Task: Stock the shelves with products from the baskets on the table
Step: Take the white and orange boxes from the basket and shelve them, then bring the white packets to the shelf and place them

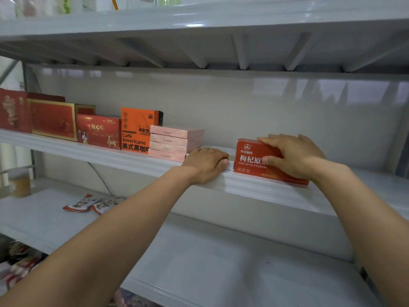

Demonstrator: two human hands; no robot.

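Shelving (199,29): grey metal with a pale back wall; I face the middle shelf (99,155).
Red box (250,161): upright at that shelf's front edge; every place below is given from it.
Right hand (294,156): fingers over the red box's top, thumb on its front, so I hold it.
Left hand (205,166): just left of the red box, fingers bent over a low white thing (230,165); I cannot tell whether I grip it.
Done: left of the red box stand pink boxes (172,142), a coffee box (135,134) and red cartons (53,121).
Left: the shelf right of the red box is bare, and only a few sachets (93,204) lie below it. The baskets are out of view. I judge much remains.
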